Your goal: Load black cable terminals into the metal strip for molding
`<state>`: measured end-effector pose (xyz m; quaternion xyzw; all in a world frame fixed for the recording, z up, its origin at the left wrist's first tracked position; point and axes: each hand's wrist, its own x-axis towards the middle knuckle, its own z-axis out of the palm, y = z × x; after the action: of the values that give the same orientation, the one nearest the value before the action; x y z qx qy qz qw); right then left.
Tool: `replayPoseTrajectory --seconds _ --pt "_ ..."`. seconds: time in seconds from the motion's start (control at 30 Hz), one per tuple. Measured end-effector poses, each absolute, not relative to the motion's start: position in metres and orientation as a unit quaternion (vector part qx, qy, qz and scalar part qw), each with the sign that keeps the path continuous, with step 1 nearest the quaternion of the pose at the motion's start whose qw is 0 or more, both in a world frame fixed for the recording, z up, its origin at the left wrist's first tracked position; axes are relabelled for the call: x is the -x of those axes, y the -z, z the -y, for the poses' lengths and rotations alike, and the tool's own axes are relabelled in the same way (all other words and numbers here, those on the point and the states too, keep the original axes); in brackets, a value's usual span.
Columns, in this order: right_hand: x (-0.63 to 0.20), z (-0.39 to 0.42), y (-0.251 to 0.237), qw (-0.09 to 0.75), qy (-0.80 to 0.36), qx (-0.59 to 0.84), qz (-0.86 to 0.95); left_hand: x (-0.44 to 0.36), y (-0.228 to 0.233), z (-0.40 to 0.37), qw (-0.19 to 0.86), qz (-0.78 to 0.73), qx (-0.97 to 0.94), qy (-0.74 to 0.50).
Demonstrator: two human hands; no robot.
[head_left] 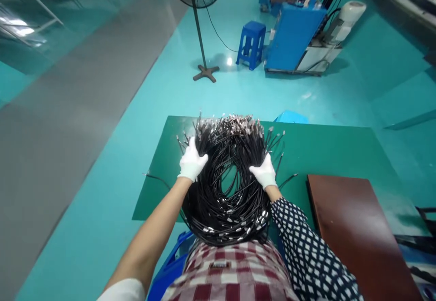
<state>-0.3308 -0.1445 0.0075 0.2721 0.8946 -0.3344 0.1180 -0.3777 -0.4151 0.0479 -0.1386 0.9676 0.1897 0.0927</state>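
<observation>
Both gloved hands, left grip (191, 162) and right grip (264, 172), clamp a black cable bundle (226, 187) over the green desk (327, 151); a brown board (354, 228) lies right, teal floor (136, 123) and fan (199, 23) beyond.

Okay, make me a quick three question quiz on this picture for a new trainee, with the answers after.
1. True or false: both gloved hands, the left hand and the right hand, grip the bundle of black cables.
2. What lies on the green table to the right of the bundle? A) brown board B) a red bucket C) a laptop
3. Fill in: on the floor beyond the table, a blue ____ stands between the fan stand and the blue machine.

Key: 1 true. 2 A, the brown board. 3 stool.
</observation>
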Motion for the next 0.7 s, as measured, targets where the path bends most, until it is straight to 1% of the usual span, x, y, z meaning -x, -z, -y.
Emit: replayPoseTrajectory --seconds 0.07,0.13,0.2,0.27,0.33,0.47,0.63,0.7 --pt "0.341 0.159 -0.004 0.105 0.273 -0.254 -0.922 0.38 -0.039 0.392 0.103 -0.985 0.07 -0.118" --pt "0.351 0.177 -0.002 0.089 0.169 -0.204 -0.96 0.382 -0.028 0.369 0.085 -0.995 -0.022 -0.048" --pt "0.361 0.192 0.002 0.119 0.071 -0.14 -0.98 0.386 -0.016 0.353 0.094 -0.993 -0.077 0.002" --pt "0.368 0.203 0.007 0.17 0.028 -0.105 -0.979 0.391 -0.006 0.345 0.117 -0.99 -0.08 0.026" --pt "0.374 0.208 0.011 0.175 0.021 -0.103 -0.979 0.396 0.001 0.343 0.119 -0.99 -0.068 0.035" --pt "0.384 0.213 0.013 0.146 0.035 -0.165 -0.975 0.398 0.006 0.343 0.091 -0.991 -0.09 0.029" --pt "0.375 0.197 -0.005 0.091 0.087 -0.117 -0.985 0.382 -0.003 0.356 0.033 -0.993 -0.113 -0.007" --pt "0.362 0.188 -0.013 0.056 0.101 -0.111 -0.987 0.371 -0.009 0.365 0.01 -0.993 -0.11 -0.035"
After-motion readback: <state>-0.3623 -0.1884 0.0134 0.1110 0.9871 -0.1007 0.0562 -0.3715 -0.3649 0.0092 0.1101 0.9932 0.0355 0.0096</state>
